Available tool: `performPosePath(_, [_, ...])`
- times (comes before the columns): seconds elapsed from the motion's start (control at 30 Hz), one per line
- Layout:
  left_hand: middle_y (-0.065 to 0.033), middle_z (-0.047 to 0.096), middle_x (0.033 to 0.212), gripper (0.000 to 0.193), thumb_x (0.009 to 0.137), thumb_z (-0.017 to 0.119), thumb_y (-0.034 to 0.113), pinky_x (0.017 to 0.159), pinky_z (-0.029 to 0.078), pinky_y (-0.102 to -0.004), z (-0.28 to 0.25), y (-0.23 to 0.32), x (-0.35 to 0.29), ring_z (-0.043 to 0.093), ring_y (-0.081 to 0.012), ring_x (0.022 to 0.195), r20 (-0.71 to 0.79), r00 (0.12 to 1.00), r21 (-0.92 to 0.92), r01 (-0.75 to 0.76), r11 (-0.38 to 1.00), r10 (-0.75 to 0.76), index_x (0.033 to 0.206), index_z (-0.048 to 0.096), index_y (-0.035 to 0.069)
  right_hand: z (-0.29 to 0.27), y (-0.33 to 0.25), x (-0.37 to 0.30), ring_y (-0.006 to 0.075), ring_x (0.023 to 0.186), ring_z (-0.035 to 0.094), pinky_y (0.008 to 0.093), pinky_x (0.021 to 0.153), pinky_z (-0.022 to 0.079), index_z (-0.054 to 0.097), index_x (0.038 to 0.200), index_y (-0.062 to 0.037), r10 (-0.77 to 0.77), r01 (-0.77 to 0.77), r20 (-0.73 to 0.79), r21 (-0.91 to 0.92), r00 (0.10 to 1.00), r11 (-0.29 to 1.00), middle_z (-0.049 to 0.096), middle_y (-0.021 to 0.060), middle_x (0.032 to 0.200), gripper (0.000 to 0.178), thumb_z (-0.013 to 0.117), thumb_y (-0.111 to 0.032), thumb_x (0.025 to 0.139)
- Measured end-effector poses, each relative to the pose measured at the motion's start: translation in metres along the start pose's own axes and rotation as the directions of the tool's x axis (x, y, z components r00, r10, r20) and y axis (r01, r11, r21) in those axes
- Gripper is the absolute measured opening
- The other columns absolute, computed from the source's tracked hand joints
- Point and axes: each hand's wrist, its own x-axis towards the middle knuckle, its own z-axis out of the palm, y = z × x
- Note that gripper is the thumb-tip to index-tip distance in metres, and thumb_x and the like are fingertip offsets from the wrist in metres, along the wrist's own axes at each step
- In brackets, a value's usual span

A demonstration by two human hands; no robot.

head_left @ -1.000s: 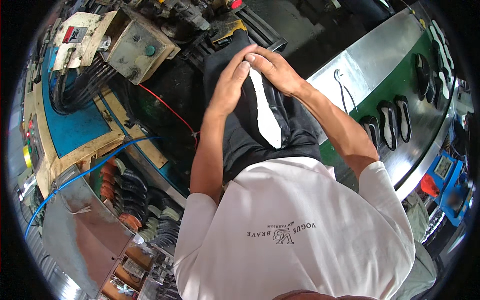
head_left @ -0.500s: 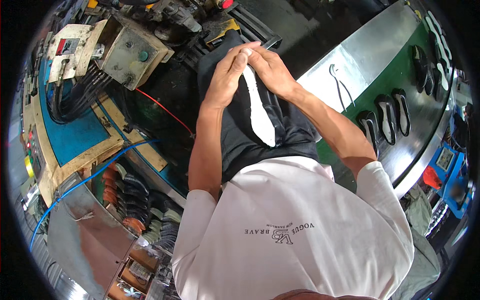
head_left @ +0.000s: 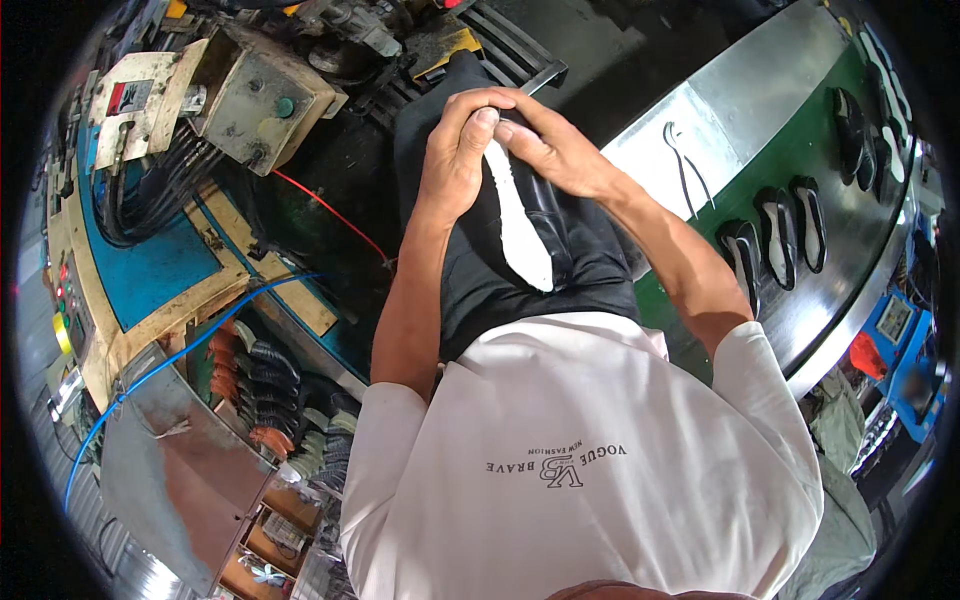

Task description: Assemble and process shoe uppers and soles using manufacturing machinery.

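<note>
A glossy black shoe [head_left: 543,220] with a long white insole-shaped piece [head_left: 521,232] along its upward face lies on my lap, its wider end toward me. Around its far end, my left hand [head_left: 457,158] is closed from the left side, its thumb pressing near the tip of the white piece. From the right, my right hand [head_left: 556,150] grips the same end, thumb bent inward beside the left thumb. My fingers meet over the far tip and hide it.
At right, a metal-edged bench with a green top [head_left: 690,300] bears pliers [head_left: 683,165], several black shoes [head_left: 778,238] and white insole pieces [head_left: 893,155]. A machine with a control box [head_left: 262,105] stands at left, above a rack of shoes [head_left: 272,385]. A blue hose [head_left: 185,352] crosses there.
My right thumb has slid toward me, away from the tip of my left thumb. The fingers wrap more over the far end, and the shoe stays on my lap.
</note>
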Motion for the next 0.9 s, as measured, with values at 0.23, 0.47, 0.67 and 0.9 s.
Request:
performPosePath(0.23, [-0.0119, 0.069, 0.124, 0.031, 0.115, 0.049, 0.025, 0.108, 0.047, -0.0350, 0.001, -0.005, 0.001, 0.063, -0.0224, 0.119, -0.009, 1.000, 0.048, 0.029, 0.998, -0.029, 0.124, 0.068, 0.002, -0.009, 0.000, 0.001, 0.0205, 0.128, 0.058, 0.0354, 0.112, 0.045, 0.048, 0.153, -0.0026, 0.190, -0.207, 0.082, 0.388, 0.978, 0.898, 0.064, 0.0135, 0.134, 0.057, 0.066, -0.033, 0.109])
performPosePath(0.47, [-0.0100, 0.069, 0.123, 0.033, 0.115, 0.049, 0.027, 0.107, 0.047, -0.0325, -0.002, -0.010, -0.004, 0.063, -0.0182, 0.116, -0.021, 0.991, -0.038, 0.129, 0.991, -0.130, 0.125, 0.067, 0.001, -0.005, 0.007, 0.004, 0.0208, 0.130, 0.058, 0.0357, 0.114, 0.044, 0.056, 0.148, -0.0001, 0.132, -0.134, 0.035, 0.060, 0.991, 0.989, 0.065, 0.0141, 0.137, 0.058, 0.074, -0.031, 0.103])
performPosePath(0.67, [-0.0101, 0.068, 0.128, 0.025, 0.110, 0.059, 0.019, 0.107, 0.047, -0.0338, -0.008, -0.011, -0.004, 0.062, -0.0196, 0.120, 0.044, 0.994, 0.029, 0.101, 0.994, -0.103, 0.128, 0.065, 0.003, -0.002, 0.009, -0.004, 0.0195, 0.135, 0.051, 0.0349, 0.117, 0.041, 0.042, 0.161, -0.0012, 0.166, -0.183, 0.106, 0.179, 0.981, 0.967, 0.056, 0.0111, 0.147, 0.077, 0.079, -0.031, 0.100])
performPosePath(0.9, [-0.0122, 0.068, 0.125, 0.026, 0.110, 0.060, 0.021, 0.107, 0.048, -0.0362, -0.009, -0.010, -0.002, 0.064, -0.0243, 0.119, 0.009, 0.997, 0.108, 0.069, 0.992, -0.070, 0.128, 0.065, 0.004, -0.004, 0.009, 0.001, 0.0172, 0.131, 0.055, 0.0325, 0.116, 0.042, 0.048, 0.157, -0.0039, 0.326, -0.345, 0.159, 0.666, 0.932, 0.662, 0.061, 0.0095, 0.140, 0.067, 0.076, -0.023, 0.100])
